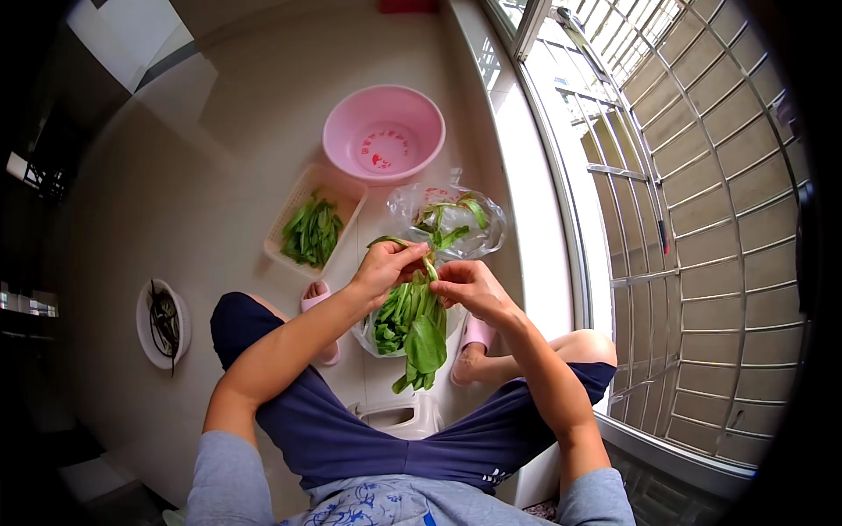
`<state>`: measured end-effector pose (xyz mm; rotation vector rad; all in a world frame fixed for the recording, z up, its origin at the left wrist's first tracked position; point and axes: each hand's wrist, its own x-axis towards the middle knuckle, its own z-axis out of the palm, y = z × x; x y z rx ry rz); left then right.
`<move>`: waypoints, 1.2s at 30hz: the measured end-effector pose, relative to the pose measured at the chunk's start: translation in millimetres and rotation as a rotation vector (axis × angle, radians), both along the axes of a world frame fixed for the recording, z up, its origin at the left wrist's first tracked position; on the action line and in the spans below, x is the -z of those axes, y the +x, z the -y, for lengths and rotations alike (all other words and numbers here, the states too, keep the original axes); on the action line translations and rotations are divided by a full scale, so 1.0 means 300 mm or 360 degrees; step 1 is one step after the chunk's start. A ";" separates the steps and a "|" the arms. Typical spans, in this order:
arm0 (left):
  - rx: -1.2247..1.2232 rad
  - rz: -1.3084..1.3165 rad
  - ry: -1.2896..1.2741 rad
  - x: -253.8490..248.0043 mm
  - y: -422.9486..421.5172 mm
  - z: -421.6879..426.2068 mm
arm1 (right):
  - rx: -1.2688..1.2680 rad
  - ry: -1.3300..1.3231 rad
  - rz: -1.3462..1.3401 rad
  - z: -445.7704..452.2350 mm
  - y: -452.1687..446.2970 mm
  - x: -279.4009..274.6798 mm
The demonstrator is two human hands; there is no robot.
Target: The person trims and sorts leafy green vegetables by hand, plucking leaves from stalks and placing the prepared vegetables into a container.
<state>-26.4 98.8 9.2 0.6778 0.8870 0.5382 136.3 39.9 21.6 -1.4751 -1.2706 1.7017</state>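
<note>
Between my knees, both hands are closed on a stalk of leafy greens (426, 337), its broad leaves hanging down. My left hand (388, 268) pinches the stem near its upper end, and a thin green piece sticks out past those fingers. My right hand (474, 291) pinches the same stem a little lower, on the right. Beneath them lie more greens (391, 326) on a clear plastic bag, partly hidden by the held leaves. Just beyond my hands, another clear plastic bag (487, 235) contains loose leaves and stems.
A pale plastic basket (274, 245) holds picked greens at the left. Behind it stands a pink basin (338, 131). Farther left is a small white basket (184, 307) with dark, thin strands. A sliding-door frame (561, 210) and metal bars run along the right.
</note>
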 end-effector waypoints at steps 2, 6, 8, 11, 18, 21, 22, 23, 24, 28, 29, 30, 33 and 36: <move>0.0034 0.0115 -0.0050 -0.005 -0.001 -0.004 | 0.0063 -0.0044 -0.0098 -0.003 0.014 -0.009; 0.0188 0.0228 -0.0128 -0.053 -0.001 0.006 | 0.0176 -0.0096 -0.0250 -0.007 0.046 -0.023; 0.0380 0.0038 -0.0082 -0.040 -0.017 -0.001 | 0.0201 -0.0091 -0.0284 -0.011 0.057 -0.012; 0.0471 -0.0047 -0.0020 -0.038 -0.033 0.000 | 0.0192 -0.0096 -0.0296 -0.018 0.068 -0.029; 0.0747 -0.0031 0.0137 -0.066 -0.072 -0.010 | 0.0306 -0.0065 -0.0292 -0.020 0.094 -0.048; 0.0778 -0.0070 0.0236 -0.074 -0.087 -0.014 | 0.0322 -0.0011 -0.0240 -0.024 0.096 -0.050; 0.0761 -0.0024 0.0279 -0.077 -0.097 -0.021 | 0.0323 -0.0006 -0.0240 -0.022 0.095 -0.049; 0.0745 0.0023 0.0322 -0.085 -0.104 -0.031 | 0.0378 -0.0023 -0.0239 -0.022 0.094 -0.047; 0.0711 0.0055 0.0365 -0.101 -0.112 -0.038 | 0.0434 -0.0039 -0.0238 -0.024 0.095 -0.045; 0.0627 0.0100 0.0353 -0.131 -0.153 -0.066 | 0.0469 -0.0117 -0.0282 -0.025 0.106 -0.028; 0.0635 0.0100 0.0357 -0.132 -0.161 -0.072 | 0.0495 -0.0133 -0.0292 -0.026 0.107 -0.027; 0.0586 0.0116 0.0336 -0.130 -0.168 -0.077 | 0.0522 -0.0150 -0.0301 -0.026 0.110 -0.027; 0.0495 0.0092 0.0268 -0.115 -0.183 -0.090 | 0.0545 -0.0141 -0.0156 -0.027 0.121 -0.047; 0.0409 0.0029 0.0187 -0.106 -0.183 -0.097 | 0.0605 0.0153 -0.0081 -0.022 0.161 -0.061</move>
